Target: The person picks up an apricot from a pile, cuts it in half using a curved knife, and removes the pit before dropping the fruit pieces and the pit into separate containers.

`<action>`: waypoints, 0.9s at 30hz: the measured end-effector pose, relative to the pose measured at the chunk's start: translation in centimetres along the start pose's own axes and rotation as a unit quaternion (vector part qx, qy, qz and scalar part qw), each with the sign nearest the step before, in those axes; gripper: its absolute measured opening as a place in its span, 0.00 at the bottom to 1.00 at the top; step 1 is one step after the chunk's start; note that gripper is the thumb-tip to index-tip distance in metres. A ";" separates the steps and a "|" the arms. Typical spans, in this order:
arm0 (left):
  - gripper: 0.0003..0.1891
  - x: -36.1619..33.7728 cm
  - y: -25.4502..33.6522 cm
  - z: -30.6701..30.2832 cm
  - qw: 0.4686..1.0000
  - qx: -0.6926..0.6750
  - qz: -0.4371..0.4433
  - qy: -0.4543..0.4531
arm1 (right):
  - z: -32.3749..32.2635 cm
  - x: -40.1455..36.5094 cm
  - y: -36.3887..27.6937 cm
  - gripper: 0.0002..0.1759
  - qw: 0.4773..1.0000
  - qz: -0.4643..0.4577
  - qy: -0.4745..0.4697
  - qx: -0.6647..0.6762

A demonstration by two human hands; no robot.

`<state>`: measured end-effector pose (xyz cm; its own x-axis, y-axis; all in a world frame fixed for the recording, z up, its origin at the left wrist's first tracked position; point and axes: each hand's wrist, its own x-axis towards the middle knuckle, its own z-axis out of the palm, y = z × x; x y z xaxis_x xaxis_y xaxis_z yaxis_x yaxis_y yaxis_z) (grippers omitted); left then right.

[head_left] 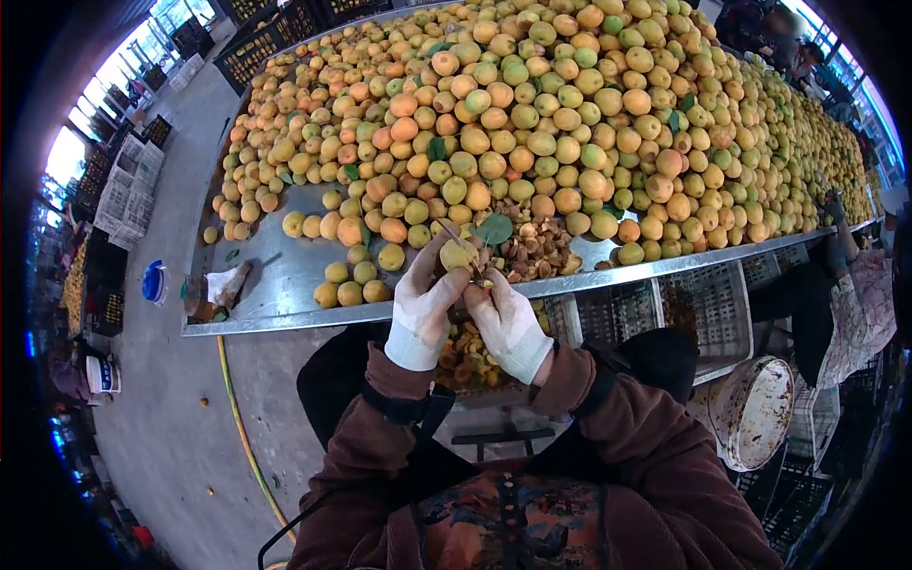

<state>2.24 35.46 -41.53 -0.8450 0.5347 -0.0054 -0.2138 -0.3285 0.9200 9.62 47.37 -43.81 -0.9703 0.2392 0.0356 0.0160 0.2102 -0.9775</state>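
White work gloves cover both hands, which meet at the front edge of the metal table (275,302). My left hand (421,309) is closed around a yellow-green apricot (459,255). A thin, blade-like strip juts up above this fruit; I cannot make out which hand holds it. My right hand (508,328) is pinched close against the apricot's lower right side, with something small and dark at its fingertips. Just beyond the hands lies a heap of brown apricot pits (532,249) with a green leaf (495,229) on it. Below them, apricot halves (465,359) are partly hidden by the gloves.
A large mound of whole apricots (532,114) covers most of the table. Plastic crates (703,309) and a stained bucket (752,413) stand at the right. A crumpled glove (228,283) lies at the left corner. A yellow hose (239,418) crosses the floor. Another person's sleeve (860,313) shows far right.
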 end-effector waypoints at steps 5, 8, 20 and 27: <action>0.29 0.1 -0.5 -0.3 0.996 0.080 0.042 0.015 | -0.2 0.6 1.1 0.25 0.999 0.028 -0.042 -0.010; 0.28 0.2 -0.4 0.0 0.998 -0.038 0.042 0.001 | -1.0 0.5 -0.9 0.24 0.996 0.038 -0.048 -0.066; 0.37 0.2 0.0 -2.7 0.995 0.096 0.008 0.013 | -0.5 0.6 0.8 0.17 0.992 -0.027 -0.027 -0.120; 0.52 -0.1 2.8 -4.4 0.933 0.341 0.115 -0.013 | -2.5 1.4 -1.0 0.21 0.969 0.046 -0.172 -0.174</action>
<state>-0.42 31.02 -40.71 -0.8159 0.5333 0.2234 0.3397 0.1295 0.9316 8.82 49.89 -42.21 -0.9830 -0.0444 -0.1781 0.1289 0.5237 -0.8421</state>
